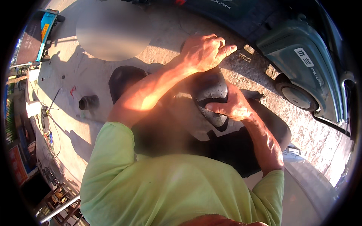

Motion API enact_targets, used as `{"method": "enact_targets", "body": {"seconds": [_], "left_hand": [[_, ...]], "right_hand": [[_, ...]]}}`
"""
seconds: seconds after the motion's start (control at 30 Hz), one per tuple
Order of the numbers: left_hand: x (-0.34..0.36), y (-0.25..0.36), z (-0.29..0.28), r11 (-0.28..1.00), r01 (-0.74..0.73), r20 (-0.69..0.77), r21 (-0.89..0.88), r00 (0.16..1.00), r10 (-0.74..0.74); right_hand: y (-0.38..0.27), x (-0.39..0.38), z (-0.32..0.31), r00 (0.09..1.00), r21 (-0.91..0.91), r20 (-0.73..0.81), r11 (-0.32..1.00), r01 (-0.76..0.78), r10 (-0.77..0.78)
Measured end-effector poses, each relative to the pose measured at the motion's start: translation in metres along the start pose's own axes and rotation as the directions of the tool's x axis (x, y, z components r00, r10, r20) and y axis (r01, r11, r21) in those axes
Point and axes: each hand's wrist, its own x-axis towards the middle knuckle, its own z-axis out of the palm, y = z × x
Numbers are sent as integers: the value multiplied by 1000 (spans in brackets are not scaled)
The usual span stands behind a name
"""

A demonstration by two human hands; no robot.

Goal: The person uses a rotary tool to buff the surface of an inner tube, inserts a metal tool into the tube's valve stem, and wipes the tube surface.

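Between my knees is a curved black tire (212,90), with grooves in its outer face and its near part narrowing toward me. My right hand (235,105) grips its right side, with the thumb laid over the tread and the fingers hidden behind. At its far end, my left hand (205,52) is closed, with the fingers curled and the thumb pointing right. Whatever that hand may hold is hidden under the fingers. My left forearm crosses over my dark-trousered left knee.
A dark green vehicle (301,56) with a small wheel (298,96) stands at the right. On the concrete floor (68,101) at the left lies a dark cylindrical can (88,102). A blue-framed cart (43,35) stands far left, and cables and tools lie along the left edge.
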Motion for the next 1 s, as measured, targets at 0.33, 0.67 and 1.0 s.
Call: {"method": "enact_targets", "body": {"seconds": [0.33,0.67,1.0], "left_hand": [[12,-44,-75,902,172,-301,-397,903,-305],[-23,-45,-107,841,400,328,-363,900,-287],[-28,15,-22,0,533,531,-846,843,-87]], "right_hand": [[-2,-10,-1,996,70,72,996,50,-55],[-24,-14,-19,981,144,-54,971,190,-184],[-7,-6,-33,902,219,-377,925,309,-212]]}}
